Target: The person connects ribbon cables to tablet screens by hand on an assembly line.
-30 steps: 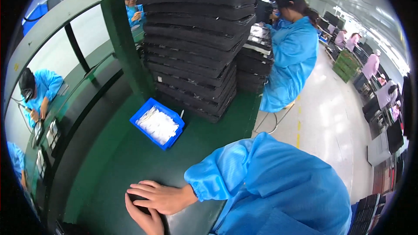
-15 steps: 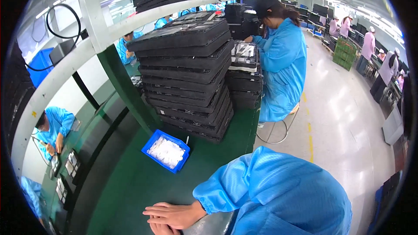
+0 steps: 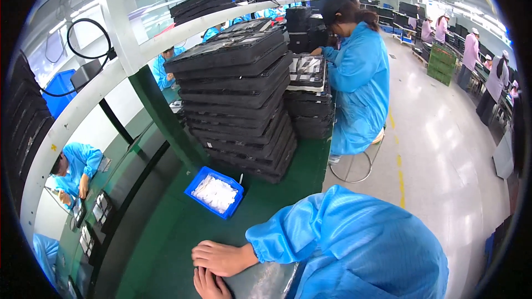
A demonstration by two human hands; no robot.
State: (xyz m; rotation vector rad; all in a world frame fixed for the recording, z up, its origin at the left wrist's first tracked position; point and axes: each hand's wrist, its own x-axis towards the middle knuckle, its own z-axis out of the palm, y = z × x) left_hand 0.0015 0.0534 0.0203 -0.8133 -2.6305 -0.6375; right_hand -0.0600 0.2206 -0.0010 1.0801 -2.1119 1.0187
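Note:
My right hand (image 3: 223,258), coming out of a blue elastic-cuffed sleeve (image 3: 354,238), lies palm down over the green table, its fingers flat and close together. Just below it is my left hand (image 3: 208,284), fingers extended and the thumb apart; the lower edge cuts off the rest. The two hands touch or nearly touch, and neither shows anything held. Beside my right wrist lies a shiny, clear sheet-like surface (image 3: 266,282). Farther ahead, a blue plastic bin (image 3: 237,199) holds many small white pieces (image 3: 215,192).
A tall stack of black foam trays (image 3: 238,99) stands behind the bin, with a lower stack (image 3: 309,113) to its right. A green-and-white post (image 3: 160,111) rises at left. A co-worker in blue (image 3: 360,83) sits ahead; another person (image 3: 77,169) works at lower left.
My right hand has shifted slightly up and right off my left hand, whose fingers and thumb now show more. The whole view has turned a little.

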